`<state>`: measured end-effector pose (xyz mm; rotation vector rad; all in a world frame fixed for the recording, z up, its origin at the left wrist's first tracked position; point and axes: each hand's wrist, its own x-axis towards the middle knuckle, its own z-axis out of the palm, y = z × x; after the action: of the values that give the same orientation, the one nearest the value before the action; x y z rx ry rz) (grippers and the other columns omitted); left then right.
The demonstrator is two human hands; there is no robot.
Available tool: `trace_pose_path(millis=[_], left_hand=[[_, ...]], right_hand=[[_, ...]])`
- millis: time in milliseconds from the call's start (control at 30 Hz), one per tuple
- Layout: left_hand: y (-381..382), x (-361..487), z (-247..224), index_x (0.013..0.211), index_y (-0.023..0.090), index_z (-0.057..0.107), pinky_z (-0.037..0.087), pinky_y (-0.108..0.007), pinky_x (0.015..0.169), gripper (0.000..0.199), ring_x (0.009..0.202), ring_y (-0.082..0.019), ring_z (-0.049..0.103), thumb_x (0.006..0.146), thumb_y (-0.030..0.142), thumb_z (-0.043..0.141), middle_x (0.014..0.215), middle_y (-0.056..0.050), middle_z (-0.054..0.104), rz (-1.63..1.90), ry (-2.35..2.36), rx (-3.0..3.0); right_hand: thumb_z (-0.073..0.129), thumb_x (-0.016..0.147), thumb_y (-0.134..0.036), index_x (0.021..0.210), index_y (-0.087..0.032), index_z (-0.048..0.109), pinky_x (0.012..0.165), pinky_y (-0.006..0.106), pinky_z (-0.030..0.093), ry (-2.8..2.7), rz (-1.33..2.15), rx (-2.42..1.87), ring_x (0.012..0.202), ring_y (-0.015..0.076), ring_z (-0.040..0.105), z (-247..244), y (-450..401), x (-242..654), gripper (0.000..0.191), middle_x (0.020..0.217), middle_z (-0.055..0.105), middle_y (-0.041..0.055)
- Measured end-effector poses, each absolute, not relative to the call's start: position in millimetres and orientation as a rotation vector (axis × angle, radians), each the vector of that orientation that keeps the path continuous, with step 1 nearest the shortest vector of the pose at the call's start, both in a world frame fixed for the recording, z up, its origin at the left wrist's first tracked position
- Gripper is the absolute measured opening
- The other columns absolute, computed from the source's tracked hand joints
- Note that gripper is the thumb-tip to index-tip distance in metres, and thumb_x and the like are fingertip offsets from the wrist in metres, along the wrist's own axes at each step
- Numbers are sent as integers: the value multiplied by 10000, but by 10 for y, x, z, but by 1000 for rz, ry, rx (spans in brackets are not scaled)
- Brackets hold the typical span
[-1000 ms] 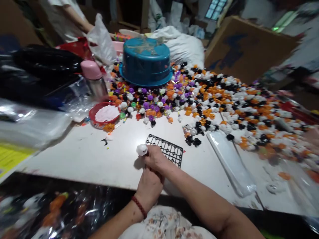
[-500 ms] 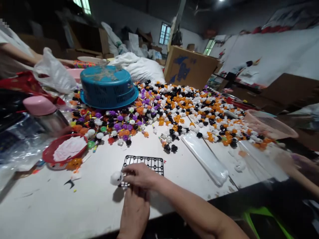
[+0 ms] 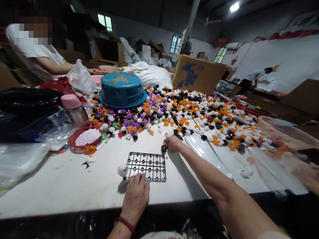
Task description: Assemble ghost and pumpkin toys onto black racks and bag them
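My left hand [image 3: 136,191], with a dark red bead bracelet at the wrist, grips the near edge of a black plastic grid [image 3: 153,161]. The grid has rows of small round sockets. At its left end sits a white ball-shaped head with dark face marks [image 3: 123,169]. My right hand [image 3: 173,144] reaches beyond the grid's far right corner, its fingers closed on small orange and black toy heads [image 3: 164,147]. Partly hidden by the fingers, these pieces cannot be counted. Just behind that hand begins a heap of white, black and orange toy heads [image 3: 186,121].
An upturned blue basket [image 3: 122,91] stands among the pieces. To the left are a red basket [image 3: 71,141] of paper cards and a pink-lidded flask [image 3: 74,109]. Clear plastic bags [image 3: 206,154] lie right. A co-worker's blurred hand [image 3: 307,176] is far right; another person [image 3: 42,56] works back left.
My right hand has left the white head at the grid's left end and moved right and away to the small pieces. My left hand keeps to the grid's near edge. The view has shifted.
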<state>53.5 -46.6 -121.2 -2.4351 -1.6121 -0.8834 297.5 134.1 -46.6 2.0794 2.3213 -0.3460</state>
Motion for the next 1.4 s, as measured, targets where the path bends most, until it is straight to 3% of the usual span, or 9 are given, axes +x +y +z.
trace_pose_path(millis=[167, 267, 567, 667, 767, 900, 1000, 1167, 1400], left_hand=[[-493, 523, -1210, 1066, 142, 620, 483, -406, 820, 183, 883, -243, 532, 928, 243, 556, 918, -89, 599, -903, -1594, -2453], [-502, 522, -1221, 1043, 148, 617, 488, -397, 820, 158, 887, -239, 546, 928, 241, 561, 918, -88, 612, -943, -1571, -2472], [-509, 510, -1254, 1129, 164, 596, 489, -424, 907, 241, 1028, -247, 586, 889, 144, 598, 1073, -110, 657, -1180, -1462, -2422], [-557, 461, -1215, 1047, 187, 594, 494, -391, 883, 180, 970, -208, 592, 882, 116, 597, 1001, -76, 649, -1456, -1480, -2389], [-598, 380, -1181, 898, 194, 558, 499, -310, 781, 54, 846, -158, 577, 887, 180, 609, 876, -30, 591, -1770, -1789, -2204], [-534, 206, -1161, 1024, 192, 524, 479, -252, 662, 252, 729, -124, 551, 848, 312, 659, 867, -3, 563, -1990, -2367, -1829], [-395, 58, -1124, 1157, 182, 532, 465, -252, 620, 407, 676, -119, 520, 816, 355, 669, 897, -8, 560, -1877, -2542, -1831], [-204, -66, -1046, 883, 193, 618, 464, -279, 662, 192, 734, -147, 548, 816, 370, 648, 896, -15, 557, -1541, -2463, -2164], [-177, -40, -1086, 914, 193, 639, 472, -288, 741, 261, 821, -172, 614, 873, 448, 607, 895, -25, 626, -1536, -2514, -2219]], right_hand=[[617, 892, -221, 1009, -153, 703, 744, 262, 436, 2307, -235, 2109, 947, 209, 629, -633, 1003, 2786, 161, 1060, 646, 119], [512, 954, -251, 1080, -193, 671, 714, 258, 417, 2361, -190, 2142, 934, 192, 616, -682, 758, 2673, 211, 1173, 584, 120], [474, 952, -197, 1008, -209, 573, 716, 251, 397, 2779, -275, 2183, 862, 171, 602, -799, 264, 2447, 115, 964, 652, 42], [489, 918, -182, 993, -217, 550, 719, 254, 410, 2874, -368, 2174, 860, 173, 606, -862, 205, 2396, 103, 968, 648, 36], [503, 894, -179, 987, -213, 551, 713, 269, 424, 2873, -463, 2180, 826, 183, 608, -895, 178, 2350, 109, 948, 650, 35], [512, 877, -139, 1074, -197, 579, 757, 278, 448, 2953, -563, 2126, 890, 193, 610, -893, 170, 2306, 216, 1004, 644, 61], [506, 893, -130, 1050, -202, 614, 763, 264, 452, 2980, -584, 2075, 893, 185, 604, -874, 167, 2264, 204, 984, 628, 62], [525, 881, -133, 918, -193, 607, 701, 249, 419, 2968, -497, 2031, 830, 177, 582, -856, 152, 2155, 108, 940, 613, 59], [523, 839, -116, 855, -188, 570, 654, 272, 352, 2956, -292, 1950, 741, 183, 525, -914, 134, 2060, 88, 849, 595, 53]])
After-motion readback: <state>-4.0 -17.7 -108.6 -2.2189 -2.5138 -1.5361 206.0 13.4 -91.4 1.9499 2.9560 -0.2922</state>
